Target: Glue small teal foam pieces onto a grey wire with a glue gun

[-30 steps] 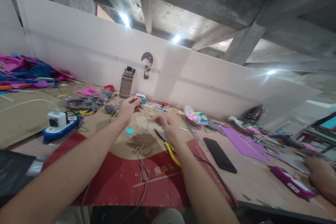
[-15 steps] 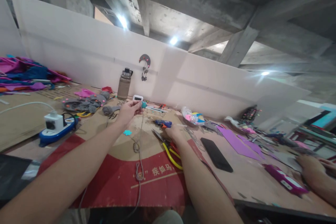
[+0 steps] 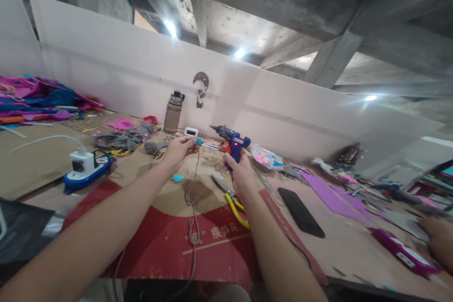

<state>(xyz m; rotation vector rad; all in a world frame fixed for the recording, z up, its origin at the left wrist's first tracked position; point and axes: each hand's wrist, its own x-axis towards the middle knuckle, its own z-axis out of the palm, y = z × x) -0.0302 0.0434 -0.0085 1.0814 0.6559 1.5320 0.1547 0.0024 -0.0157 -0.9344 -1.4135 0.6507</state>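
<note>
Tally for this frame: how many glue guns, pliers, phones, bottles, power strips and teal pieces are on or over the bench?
Glue gun: 1, in the right hand
Pliers: 1
Phone: 1
Bottle: 1
Power strip: 1
Teal pieces: 2, a teal piece in the left hand, a teal flower on the cardboard
Total: 7

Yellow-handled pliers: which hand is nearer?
Right. The right hand, gripping the blue glue gun, is just beyond the pliers; the left hand is farther off to their left, pinching a small teal piece.

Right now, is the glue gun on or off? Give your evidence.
On: a red light glows on the glue gun in the right hand.
</note>
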